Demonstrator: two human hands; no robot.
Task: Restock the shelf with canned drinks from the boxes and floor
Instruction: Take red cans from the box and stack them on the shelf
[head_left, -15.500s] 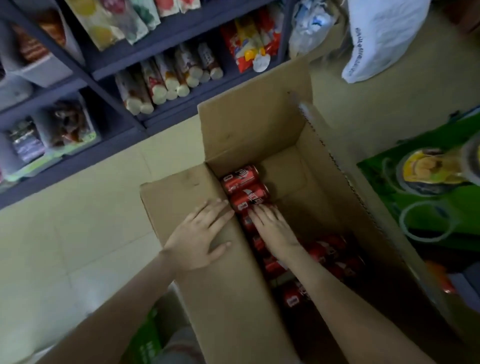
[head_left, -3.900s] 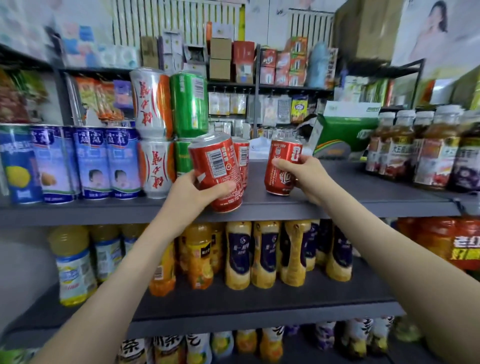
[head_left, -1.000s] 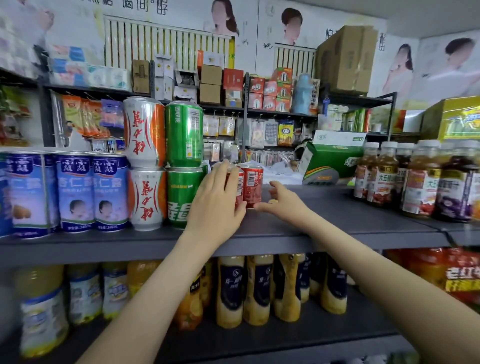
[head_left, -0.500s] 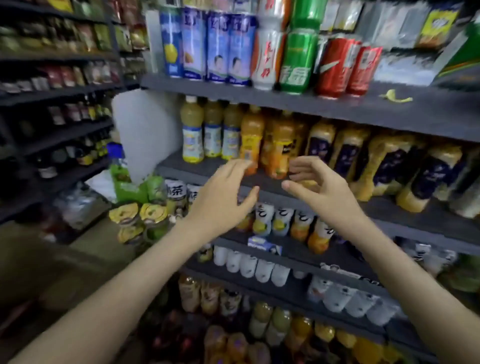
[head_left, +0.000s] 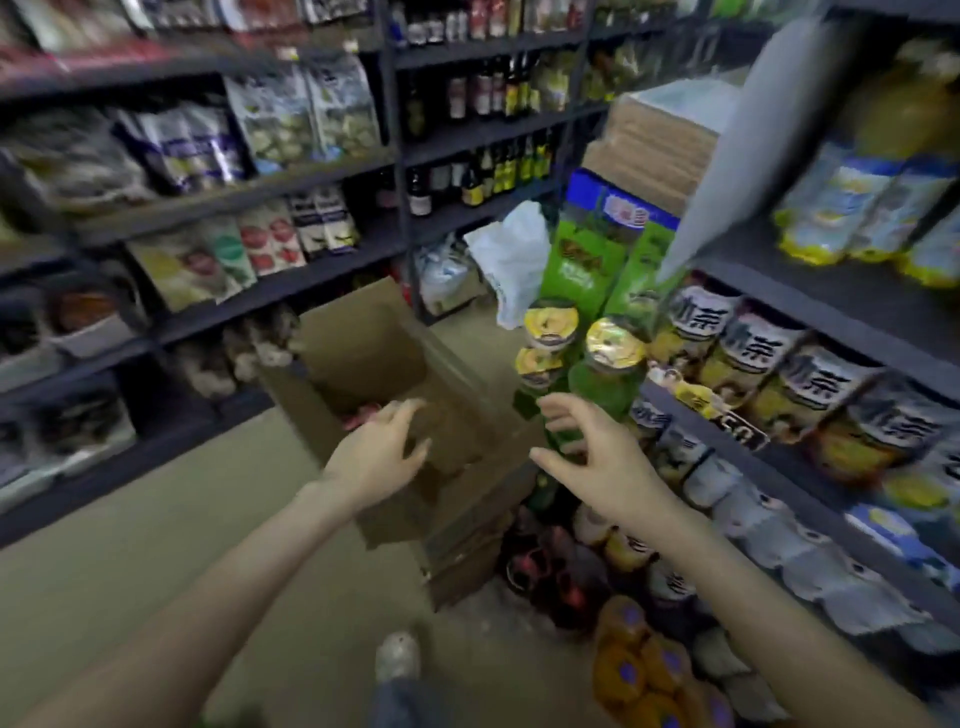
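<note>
Dark shelves (head_left: 291, 280) are lining both sides of a shop aisle, and an open box (head_left: 467, 525) is standing on the tan floor (head_left: 156, 571) between them. Only a sliver of red, likely the cans (head_left: 358, 415), is showing at the box's left inner wall; the rest of the inside is lying in shadow. The left hand (head_left: 371, 460) is hovering over the box mouth, with the right hand (head_left: 602, 467) just right of it. Both are wide, fingers loosely spread, holding nothing.

Several things could be going wrong from here. Jars (head_left: 608, 338) with yellow lids are standing stacked just beyond the right hand, so a careless wrist could be tipping them. Cans lying deep and loose could be slipping from a one-handed grasp and denting on the floor. The raised flap (head_left: 358, 332) may be snagging a forearm.

Bottles (head_left: 748, 353) on the right are carrying a large character resembling 茶, and a tag (head_left: 743, 434) below them is seeming to read 50. Everything else is blurring past reading.
</note>
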